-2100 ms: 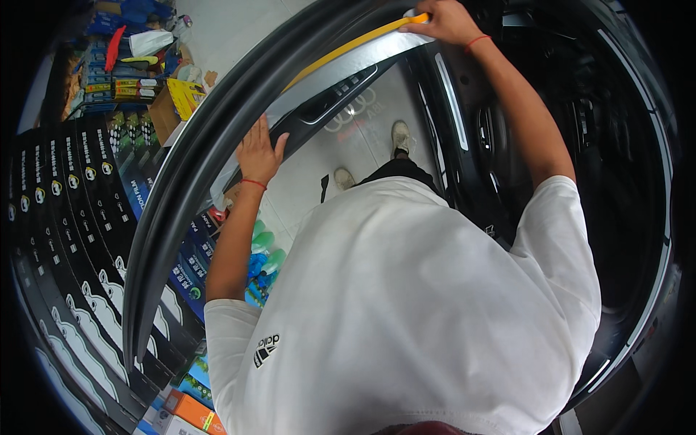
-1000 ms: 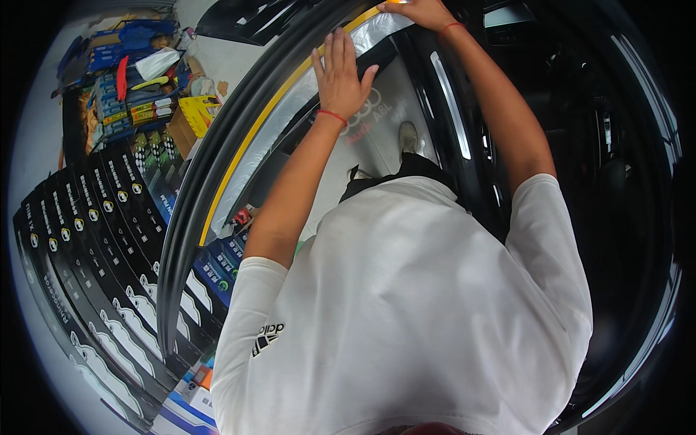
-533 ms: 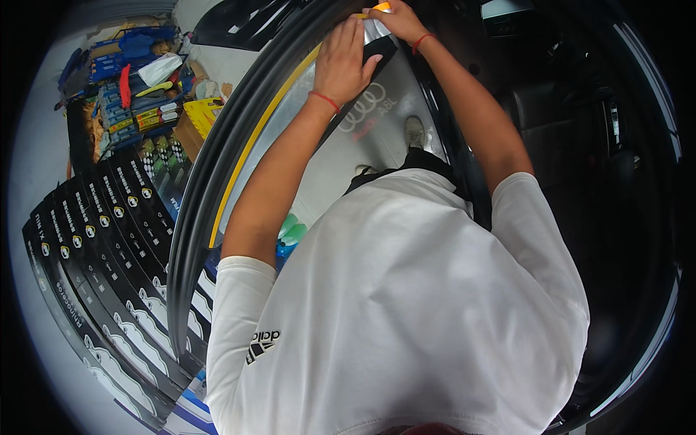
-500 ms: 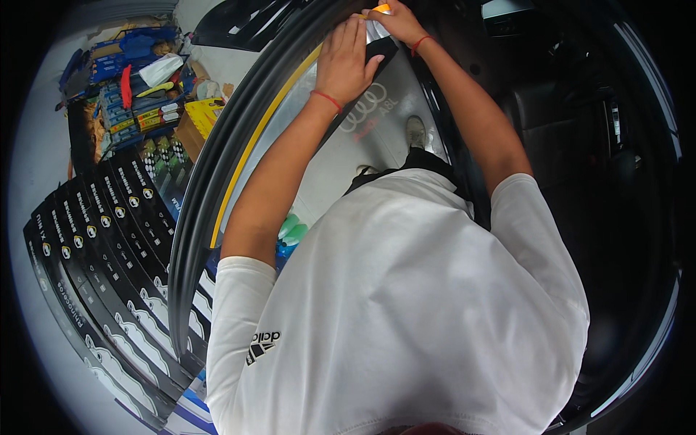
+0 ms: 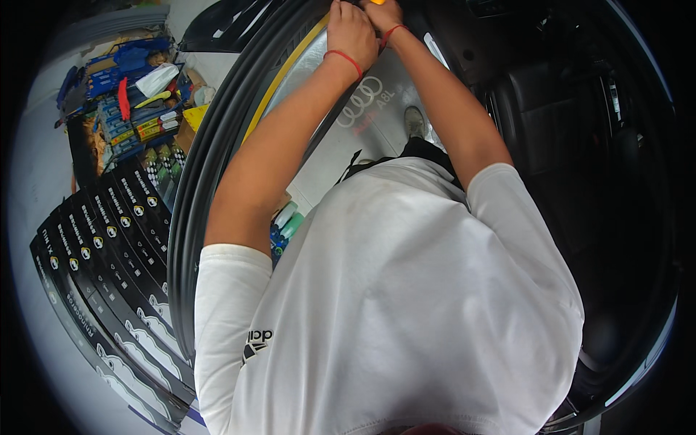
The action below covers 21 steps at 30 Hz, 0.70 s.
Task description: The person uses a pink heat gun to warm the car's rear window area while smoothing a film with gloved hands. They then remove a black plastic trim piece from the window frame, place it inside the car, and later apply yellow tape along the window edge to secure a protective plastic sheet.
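Both my hands meet at the top of the view, at the upper edge of a car door with a black rubber seal [image 5: 197,163]. A yellow strip [image 5: 278,77] runs along the door beside a pale, see-through pane [image 5: 303,67]. My left hand [image 5: 353,32] is closed at the end of this strip, its fingertips curled under; what they pinch is hidden. Close beside it, my right hand [image 5: 385,14] grips a small yellow-orange piece [image 5: 378,1], which the frame's edge cuts off. Its kind does not show.
Long black boxes [image 5: 109,243] are stacked at the left, below a heap of packets and supplies [image 5: 138,90]. Bottles [image 5: 288,219] stand past my left elbow. A dark car seat [image 5: 536,101] lies at the right. My shoe [image 5: 414,122] is on the pale floor [image 5: 312,185].
My left hand has gone from lying flat with straight fingers to curled, moving up and right. My right hand has drawn in beside it, with the yellow-orange piece higher in view.
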Motion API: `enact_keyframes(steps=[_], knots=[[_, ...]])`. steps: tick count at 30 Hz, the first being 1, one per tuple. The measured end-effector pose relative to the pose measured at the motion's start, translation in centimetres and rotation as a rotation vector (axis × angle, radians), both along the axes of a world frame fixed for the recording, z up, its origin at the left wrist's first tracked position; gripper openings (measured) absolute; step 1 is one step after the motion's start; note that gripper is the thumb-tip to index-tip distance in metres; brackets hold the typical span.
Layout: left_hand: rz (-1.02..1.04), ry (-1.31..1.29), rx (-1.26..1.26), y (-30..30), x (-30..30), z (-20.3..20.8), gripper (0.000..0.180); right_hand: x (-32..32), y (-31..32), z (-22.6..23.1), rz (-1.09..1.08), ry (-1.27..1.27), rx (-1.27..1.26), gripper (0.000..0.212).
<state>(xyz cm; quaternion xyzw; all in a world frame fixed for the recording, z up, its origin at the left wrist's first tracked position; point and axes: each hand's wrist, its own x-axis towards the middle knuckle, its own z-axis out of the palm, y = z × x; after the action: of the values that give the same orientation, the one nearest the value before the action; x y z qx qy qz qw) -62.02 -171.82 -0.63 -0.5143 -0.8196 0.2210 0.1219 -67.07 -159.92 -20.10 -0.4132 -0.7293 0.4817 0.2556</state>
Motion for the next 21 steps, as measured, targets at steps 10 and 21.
enact_keyframes(steps=[10, 21], knots=[[0.108, 0.001, -0.343, 1.3, -1.1, -3.5, 0.094, 18.3, -0.7, -0.2, 0.312, -0.300, -0.279, 0.042], [-0.240, -0.870, 0.900, -3.1, 7.8, 0.5, 0.052, 58.9, 5.6, -3.6, 0.050, -0.821, -0.007, 0.044]])
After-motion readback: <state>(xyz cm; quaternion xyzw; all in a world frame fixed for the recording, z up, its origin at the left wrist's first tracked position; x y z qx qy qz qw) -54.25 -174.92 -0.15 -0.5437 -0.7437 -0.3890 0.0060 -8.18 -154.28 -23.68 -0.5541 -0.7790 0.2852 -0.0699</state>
